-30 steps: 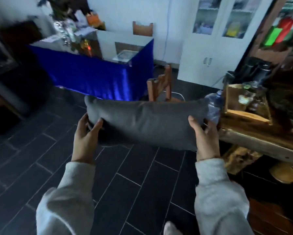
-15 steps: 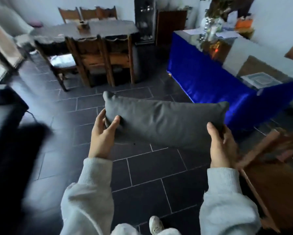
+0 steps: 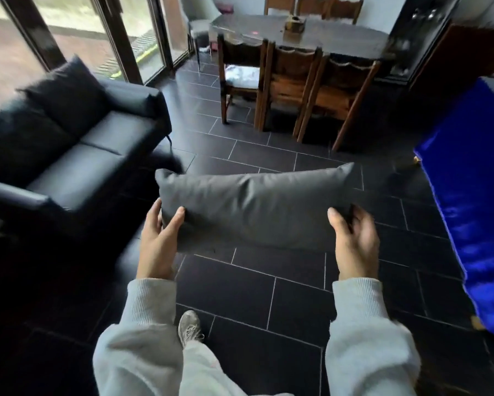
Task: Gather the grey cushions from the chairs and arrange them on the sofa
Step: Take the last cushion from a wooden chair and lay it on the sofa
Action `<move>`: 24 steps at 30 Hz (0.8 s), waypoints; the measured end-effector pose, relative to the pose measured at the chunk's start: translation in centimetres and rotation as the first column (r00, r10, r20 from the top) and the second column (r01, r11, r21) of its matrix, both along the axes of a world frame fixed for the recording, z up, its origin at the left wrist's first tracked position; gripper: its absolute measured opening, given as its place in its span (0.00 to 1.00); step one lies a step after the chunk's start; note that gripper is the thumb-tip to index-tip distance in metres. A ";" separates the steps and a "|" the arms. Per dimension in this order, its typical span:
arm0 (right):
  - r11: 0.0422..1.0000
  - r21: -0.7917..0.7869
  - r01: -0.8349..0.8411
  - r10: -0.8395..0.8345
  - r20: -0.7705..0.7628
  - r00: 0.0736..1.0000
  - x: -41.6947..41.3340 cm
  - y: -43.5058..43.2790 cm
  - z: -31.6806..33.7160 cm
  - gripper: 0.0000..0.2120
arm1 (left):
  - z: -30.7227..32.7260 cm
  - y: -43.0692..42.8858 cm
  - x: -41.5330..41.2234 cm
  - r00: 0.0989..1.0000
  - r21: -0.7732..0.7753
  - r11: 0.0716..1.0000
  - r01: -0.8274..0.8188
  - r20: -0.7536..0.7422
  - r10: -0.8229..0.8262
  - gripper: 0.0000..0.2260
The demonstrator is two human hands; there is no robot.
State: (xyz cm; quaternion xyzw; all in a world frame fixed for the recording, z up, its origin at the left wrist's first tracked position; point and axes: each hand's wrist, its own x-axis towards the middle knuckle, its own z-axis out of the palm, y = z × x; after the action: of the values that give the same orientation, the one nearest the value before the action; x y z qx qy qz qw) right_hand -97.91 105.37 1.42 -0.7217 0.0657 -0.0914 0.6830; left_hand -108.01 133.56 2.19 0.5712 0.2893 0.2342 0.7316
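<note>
The grey cushion (image 3: pixel 254 208) is up in the air in front of the person, long side running across, held at both ends over the dark tiled floor (image 3: pixel 282 284). The left hand (image 3: pixel 157 241) has the near-left corner, thumb pressed on the top face and the fingers wrapped round the end, so that grip is pinching the cushion. The right hand (image 3: pixel 354 244) has the other end, thumb on top and fingers curled behind the edge; it is blurred, but its grip looks clamped on the cushion too. Pale grey sleeves (image 3: pixel 151 304) run back to the body, and one grey trainer (image 3: pixel 189 327) shows on the tiles at six o'clock, between the arms. The black sofa (image 3: pixel 97 144) stands at about ten o'clock from the cushion, well apart from it, with a dark back cushion (image 3: pixel 65 92) propped upright at its far end and bare seat pads nearer. Behind it are the glass doors (image 3: pixel 77 32). At twelve o'clock, further off, the dining worktop (image 3: pixel 325 32) has wooden chairs (image 3: pixel 288 84) tucked along its near side, and more chair backs show beyond it. The leftmost near chair carries something pale on its seat (image 3: pixel 241 74); I cannot tell what it is. At three o'clock a bright blue cloth (image 3: pixel 474 201) hangs down to the floor, near the cushion's right end but not touching it.
</note>
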 end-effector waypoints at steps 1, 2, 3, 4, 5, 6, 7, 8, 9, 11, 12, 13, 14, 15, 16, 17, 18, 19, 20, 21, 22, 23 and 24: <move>1.000 -0.009 -0.017 0.017 -0.001 1.000 1.3 2.5 -0.1 0.17 | -0.2 2.4 0.8 1.000 0.009 1.000 -0.016 -0.005 0.016 0.23; 0.999 -0.012 -0.031 0.031 -0.005 1.000 2.6 5.0 -0.2 0.18 | -0.4 4.8 1.7 0.999 0.017 0.999 -0.034 -0.008 0.034 0.23; 0.999 -0.016 -0.045 0.045 -0.007 0.999 3.9 7.7 -0.1 0.17 | -0.5 7.3 2.5 0.999 0.023 0.998 -0.053 -0.011 0.053 0.22; 0.998 -0.023 -0.061 0.061 -0.002 0.998 5.3 10.4 0.0 0.16 | -0.6 9.9 3.5 0.997 0.030 0.997 -0.072 -0.012 0.073 0.23; 0.996 -0.029 -0.080 0.080 0.001 0.997 6.6 13.1 0.2 0.14 | -0.5 12.6 4.4 0.996 0.033 0.996 -0.084 -0.010 0.084 0.23; 0.995 -0.028 -0.096 0.096 -0.003 0.995 7.8 15.8 0.5 0.13 | -0.4 15.2 5.1 0.996 0.035 0.995 -0.091 -0.011 0.091 0.23; 0.994 -0.029 -0.109 0.109 -0.004 0.994 8.8 18.3 0.9 0.14 | -0.2 17.8 5.8 0.995 0.038 0.995 -0.096 -0.008 0.096 0.23; 0.992 -0.025 -0.120 0.120 -0.001 0.993 9.7 20.7 1.2 0.15 | 0.1 20.3 6.5 0.995 0.041 0.994 -0.102 0.000 0.102 0.23; 0.991 -0.025 -0.131 0.131 0.001 0.991 10.5 23.0 1.4 0.15 | 0.3 22.8 7.2 0.993 0.047 0.992 -0.117 0.004 0.116 0.22; 0.986 -0.024 -0.165 0.165 -0.001 0.986 12.3 27.5 1.7 0.13 | 0.7 27.4 8.6 0.986 0.054 0.985 -0.164 0.014 0.163 0.18; 0.983 -0.021 -0.183 0.184 0.001 0.983 13.2 29.6 1.8 0.13 | 0.8 29.4 9.3 0.982 0.047 0.981 -0.190 0.019 0.189 0.18; 0.979 -0.010 -0.204 0.204 0.000 0.979 14.3 31.6 1.7 0.13 | 0.9 31.3 9.9 0.978 0.044 0.977 -0.207 0.022 0.207 0.19; 0.976 -0.012 -0.219 0.219 -0.006 0.976 14.7 32.8 2.0 0.12 | 0.9 32.2 10.2 0.974 0.042 0.973 -0.226 0.013 0.225 0.19; 0.970 -0.025 -0.243 0.243 -0.007 0.970 16.1 35.6 1.7 0.12 | 0.5 34.6 10.8 0.965 0.043 0.964 -0.263 0.005 0.263 0.20; 0.964 -0.027 -0.266 0.266 -0.008 0.964 17.4 37.7 1.3 0.11 | 0.1 36.4 11.3 0.960 0.047 0.959 -0.281 -0.005 0.281 0.21; 0.963 -0.008 -0.269 0.269 -0.005 0.963 17.6 37.9 1.4 0.11 | 0.0 36.4 11.4 0.962 0.042 0.961 -0.272 -0.006 0.272 0.22; 0.959 0.010 -0.283 0.283 -0.009 0.959 18.4 39.1 1.3 0.11 | -0.3 37.3 11.8 0.961 0.035 0.961 -0.276 -0.010 0.276 0.22; 0.953 -0.003 -0.304 0.304 -0.010 0.953 19.7 41.2 0.9 0.10 | -1.0 38.9 12.4 0.954 0.032 0.954 -0.298 -0.022 0.299 0.22; 0.944 -0.024 -0.330 0.330 -0.011 0.944 21.4 43.2 0.3 0.10 | -1.6 40.4 13.2 0.945 0.031 0.946 -0.323 -0.036 0.324 0.22; 0.931 -0.032 -0.362 0.362 -0.027 0.932 23.0 45.2 -0.3 0.10 | -2.2 41.7 13.9 0.937 0.031 0.939 -0.344 -0.053 0.345 0.22; 0.918 -0.034 -0.396 0.394 -0.045 0.918 24.6 47.2 -0.6 0.11 | -2.7 43.0 14.8 0.929 0.033 0.932 -0.361 -0.069 0.363 0.22; 0.906 -0.039 -0.422 0.420 -0.054 0.906 26.3 49.3 -0.9 0.12 | -3.2 44.5 15.7 0.922 0.031 0.925 -0.378 -0.081 0.380 0.21; 0.895 -0.048 -0.443 0.440 -0.049 0.896 28.1 51.3 -1.3 0.12 | -3.6 45.9 16.8 0.912 0.034 0.916 -0.399 -0.092 0.400 0.20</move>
State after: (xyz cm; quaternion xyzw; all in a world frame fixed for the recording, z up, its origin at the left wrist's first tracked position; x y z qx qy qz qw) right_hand -69.81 156.71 0.11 -0.7389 -0.0898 0.0773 0.6634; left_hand -91.25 179.49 -1.43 0.5159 0.4333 0.3527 0.6494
